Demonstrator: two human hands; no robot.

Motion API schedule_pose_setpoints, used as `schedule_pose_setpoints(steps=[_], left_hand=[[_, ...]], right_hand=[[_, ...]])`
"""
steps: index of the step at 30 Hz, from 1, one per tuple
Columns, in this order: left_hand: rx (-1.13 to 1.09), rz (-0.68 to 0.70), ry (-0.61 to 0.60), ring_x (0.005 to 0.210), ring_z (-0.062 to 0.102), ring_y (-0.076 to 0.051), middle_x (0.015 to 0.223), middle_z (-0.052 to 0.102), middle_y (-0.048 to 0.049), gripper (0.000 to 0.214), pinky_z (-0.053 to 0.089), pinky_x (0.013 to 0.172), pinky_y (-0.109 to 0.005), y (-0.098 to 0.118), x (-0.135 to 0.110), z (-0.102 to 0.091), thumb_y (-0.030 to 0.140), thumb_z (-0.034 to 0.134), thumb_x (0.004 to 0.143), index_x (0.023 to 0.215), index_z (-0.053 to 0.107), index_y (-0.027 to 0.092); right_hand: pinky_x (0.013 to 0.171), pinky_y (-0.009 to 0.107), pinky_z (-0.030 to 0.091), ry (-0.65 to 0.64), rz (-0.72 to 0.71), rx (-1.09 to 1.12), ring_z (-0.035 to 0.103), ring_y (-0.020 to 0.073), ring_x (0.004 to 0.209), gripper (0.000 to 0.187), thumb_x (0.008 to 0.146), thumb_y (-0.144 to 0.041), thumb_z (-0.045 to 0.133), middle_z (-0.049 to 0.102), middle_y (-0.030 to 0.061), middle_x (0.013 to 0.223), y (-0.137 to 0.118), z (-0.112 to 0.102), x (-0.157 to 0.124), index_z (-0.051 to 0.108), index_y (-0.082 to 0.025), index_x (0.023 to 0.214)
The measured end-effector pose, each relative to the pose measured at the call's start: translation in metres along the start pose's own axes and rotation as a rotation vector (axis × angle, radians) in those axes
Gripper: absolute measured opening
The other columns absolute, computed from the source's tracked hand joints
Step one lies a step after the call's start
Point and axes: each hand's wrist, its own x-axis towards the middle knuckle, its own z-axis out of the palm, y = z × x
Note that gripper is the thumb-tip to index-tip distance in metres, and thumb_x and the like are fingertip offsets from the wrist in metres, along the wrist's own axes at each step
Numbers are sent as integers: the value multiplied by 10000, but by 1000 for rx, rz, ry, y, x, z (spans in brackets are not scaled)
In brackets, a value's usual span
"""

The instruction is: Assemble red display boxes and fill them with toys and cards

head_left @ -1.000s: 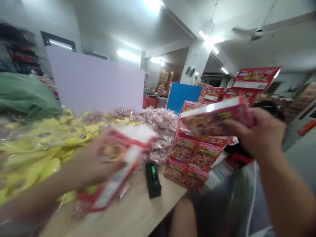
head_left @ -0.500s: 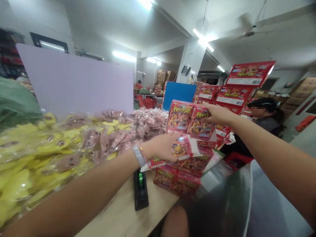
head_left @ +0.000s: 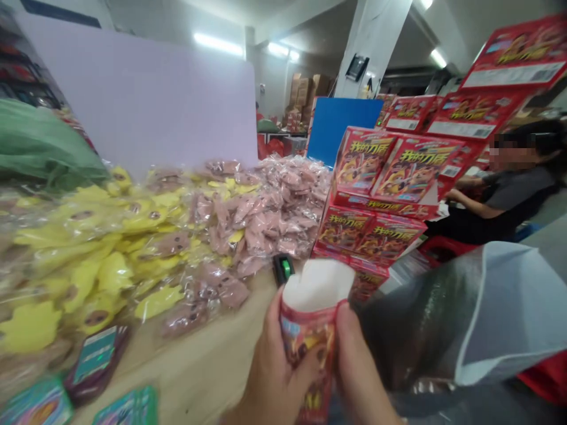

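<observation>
A small red printed carton (head_left: pixel 310 336) is upright in front of me, its white top flaps (head_left: pixel 319 283) raised. Around its left side and front wraps my left hand (head_left: pixel 279 366), the thumb across the printed face. My right hand (head_left: pixel 358 354) grips the right edge, with fingers near the rim of the opening. What is inside the carton cannot be seen. Just behind it stands a black tape dispenser (head_left: pixel 282 268) with a green roll, partly hidden. Stacked red display boxes (head_left: pixel 372 230) of similar cartons rise beyond my hands.
Bagged yellow pieces (head_left: pixel 110 271) and bagged pinkish pieces (head_left: pixel 270 218) cover the table's left and back. A phone (head_left: pixel 95 360) and green card packs (head_left: pixel 128 407) lie front left. A large bag (head_left: pixel 443 319) opens at right; a co-worker (head_left: pixel 509 195) sits beyond.
My right hand has left the top display box and my left hand has drawn back. Both now hold a single carton close to me. The view has tilted down.
</observation>
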Motion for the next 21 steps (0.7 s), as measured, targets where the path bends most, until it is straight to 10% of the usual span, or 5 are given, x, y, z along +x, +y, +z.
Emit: schedule_pose_setpoints(steps=[3,13,21], left_hand=[[-99,-180,-88,1135,490,-286,1289,458,-132,835,425,914,-376,-30,-42,-18,409,597,736,1353,65,226],[84,-187,-142,810,586,-208,898,618,-61,223,442,733,-319,-40,-70,-63,365,375,872,1019,474,230],[-385,-423,-192,948,596,-166,1152,561,-96,439,473,776,-273,-90,-56,-53,214,422,856,1249,227,202]], right_hand=[[878,403,436,-94,222,301,547,257,1056,694,795,-681,194,637,80,1081,50,40,-12,528,-206,1174],[736,334,486,-263,522,381,644,203,677,261,668,-252,562,698,34,682,32,41,-8,675,-163,887],[980,369,351,-764,331,-93,558,190,1050,363,850,-333,511,607,68,1161,52,25,37,563,-204,1186]])
